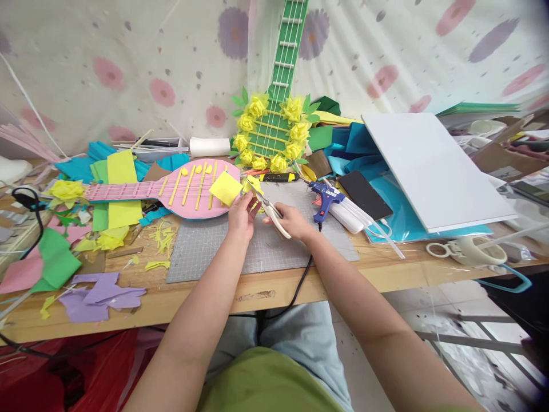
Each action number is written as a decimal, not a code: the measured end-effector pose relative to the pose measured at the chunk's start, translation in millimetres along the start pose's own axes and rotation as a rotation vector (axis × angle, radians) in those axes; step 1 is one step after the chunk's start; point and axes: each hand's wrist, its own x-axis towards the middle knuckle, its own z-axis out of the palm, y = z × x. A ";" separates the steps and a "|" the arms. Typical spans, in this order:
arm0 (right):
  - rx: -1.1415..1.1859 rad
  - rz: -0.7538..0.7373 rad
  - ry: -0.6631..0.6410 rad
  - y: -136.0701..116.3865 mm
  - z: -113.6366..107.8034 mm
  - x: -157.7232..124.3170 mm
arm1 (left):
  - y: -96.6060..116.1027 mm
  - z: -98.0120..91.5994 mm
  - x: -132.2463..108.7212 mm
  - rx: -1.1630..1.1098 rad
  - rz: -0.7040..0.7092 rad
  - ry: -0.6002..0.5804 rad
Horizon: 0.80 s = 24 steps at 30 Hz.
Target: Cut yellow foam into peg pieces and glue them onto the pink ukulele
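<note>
My right hand point(288, 220) is closed round the white handles of a pair of scissors point(278, 220), whose blades point up and left. Between those blades and the fingers of my left hand point(243, 217) is a small piece of yellow paper point(252, 184), pinched by the left fingertips. A square yellow sheet point(226, 188) lies just left of that hand, over the body of a pink paper guitar point(195, 191). Both hands are above a grey cutting mat point(201, 252).
A green guitar point(274, 134) with yellow paper flowers leans at the back. Right of my hands lie a blue glue gun point(325, 200), a black phone point(364, 194) and a white board point(437, 166). A box cutter point(278, 177) rests behind. Purple paper scraps point(100, 297) lie at left.
</note>
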 end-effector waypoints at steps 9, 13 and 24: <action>0.129 0.021 -0.059 7.7 -4.1 1.8 | 6.4 2.9 -3.3 0.043 0.012 0.023; 0.147 0.028 -0.077 9.0 -6.8 1.9 | 9.1 2.0 -2.9 0.067 0.016 0.017; 0.290 0.053 -0.189 10.3 -16.4 -0.2 | 15.5 -1.9 1.5 0.220 0.052 -0.020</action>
